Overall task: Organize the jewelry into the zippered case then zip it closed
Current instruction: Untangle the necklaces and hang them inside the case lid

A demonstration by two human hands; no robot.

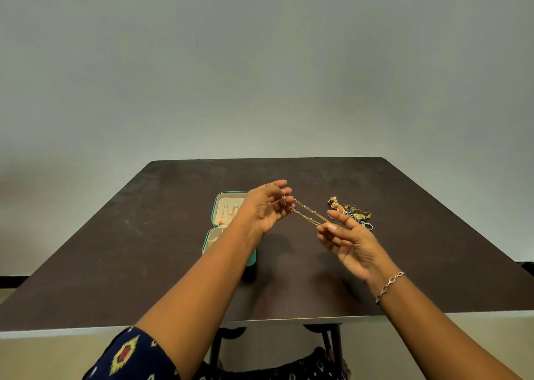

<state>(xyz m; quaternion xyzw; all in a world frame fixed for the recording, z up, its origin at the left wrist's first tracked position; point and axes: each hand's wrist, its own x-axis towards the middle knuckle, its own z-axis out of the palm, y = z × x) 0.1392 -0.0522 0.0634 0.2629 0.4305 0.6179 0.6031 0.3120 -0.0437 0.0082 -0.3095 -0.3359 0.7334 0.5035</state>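
A thin gold chain [306, 213] is stretched taut in the air between both hands above the table. My left hand [267, 206] pinches its upper end with curled fingers. My right hand [344, 236] pinches the lower end between thumb and fingertips. The teal zippered case [215, 206] lies open on the table, cream inside, partly hidden behind my left forearm; a gold chain hangs in its lid. A pile of loose jewelry [351, 210], gold, green and silver pieces, lies on the table just beyond my right hand.
The dark brown table [144, 264] reaches to a plain grey wall. Its front edge runs close to my body, with black table legs below it. A silver bracelet [390, 285] is on my right wrist.
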